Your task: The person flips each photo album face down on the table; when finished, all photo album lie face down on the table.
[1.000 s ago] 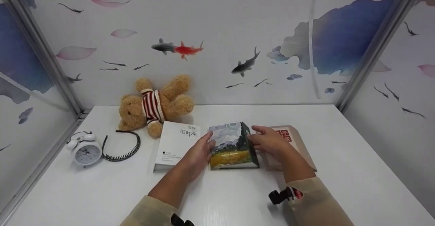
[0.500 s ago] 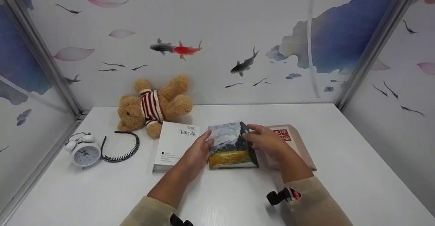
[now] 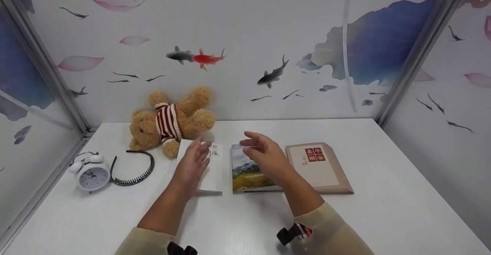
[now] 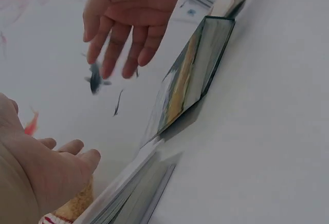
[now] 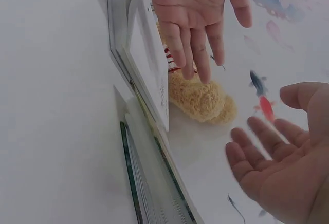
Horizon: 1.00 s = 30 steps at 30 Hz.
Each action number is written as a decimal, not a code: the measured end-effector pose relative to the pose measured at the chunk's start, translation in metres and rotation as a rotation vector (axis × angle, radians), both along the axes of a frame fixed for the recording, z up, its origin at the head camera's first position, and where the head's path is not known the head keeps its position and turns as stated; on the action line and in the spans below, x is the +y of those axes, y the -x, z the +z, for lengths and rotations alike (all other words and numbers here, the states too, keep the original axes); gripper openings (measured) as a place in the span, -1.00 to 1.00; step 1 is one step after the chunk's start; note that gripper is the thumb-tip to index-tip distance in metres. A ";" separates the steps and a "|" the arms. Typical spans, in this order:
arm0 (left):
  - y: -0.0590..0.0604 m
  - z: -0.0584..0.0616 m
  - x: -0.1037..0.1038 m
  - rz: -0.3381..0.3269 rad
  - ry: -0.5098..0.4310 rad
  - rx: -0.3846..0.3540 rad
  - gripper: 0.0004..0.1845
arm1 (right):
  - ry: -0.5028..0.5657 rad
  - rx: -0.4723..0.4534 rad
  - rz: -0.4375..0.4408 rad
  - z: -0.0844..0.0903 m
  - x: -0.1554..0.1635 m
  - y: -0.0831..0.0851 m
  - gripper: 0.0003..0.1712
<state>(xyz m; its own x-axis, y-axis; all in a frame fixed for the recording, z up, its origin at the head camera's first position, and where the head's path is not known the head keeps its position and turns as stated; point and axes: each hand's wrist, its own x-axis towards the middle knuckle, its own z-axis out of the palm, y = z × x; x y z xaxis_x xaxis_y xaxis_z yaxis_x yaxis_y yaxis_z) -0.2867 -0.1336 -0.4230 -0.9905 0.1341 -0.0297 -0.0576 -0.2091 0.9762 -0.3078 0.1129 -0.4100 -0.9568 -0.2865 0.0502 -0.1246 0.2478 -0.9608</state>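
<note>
White book [image 3: 207,168] under left hand [image 3: 193,162], painted-cover book [image 3: 245,172] under right hand [image 3: 264,156], hands empty

Objects on the table [image 3: 383,163], by count.
Three books [image 3: 245,170]; one teddy bear [image 3: 168,120]; one alarm clock [image 3: 92,172]; one headband [image 3: 134,168]; two hands [image 3: 264,157].
</note>
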 end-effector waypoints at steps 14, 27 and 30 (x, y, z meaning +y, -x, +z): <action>-0.015 -0.002 -0.073 0.099 0.112 0.023 -0.26 | 0.006 -0.079 0.028 -0.010 -0.066 0.005 -0.42; -0.010 -0.020 -0.085 0.079 0.138 -0.187 -0.23 | 0.034 -0.152 0.050 -0.041 -0.087 0.001 -0.39; -0.009 -0.022 -0.084 0.093 0.130 -0.207 -0.23 | 0.071 -0.177 0.059 -0.044 -0.085 -0.001 -0.39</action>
<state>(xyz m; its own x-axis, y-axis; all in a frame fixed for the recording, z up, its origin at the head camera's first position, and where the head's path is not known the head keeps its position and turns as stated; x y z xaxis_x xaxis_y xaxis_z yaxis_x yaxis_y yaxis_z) -0.2781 -0.2181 -0.4446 -0.9695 0.0246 -0.2440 -0.2452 -0.0964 0.9647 -0.3073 0.0283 -0.4538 -0.9340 -0.3446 -0.0946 0.0350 0.1754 -0.9839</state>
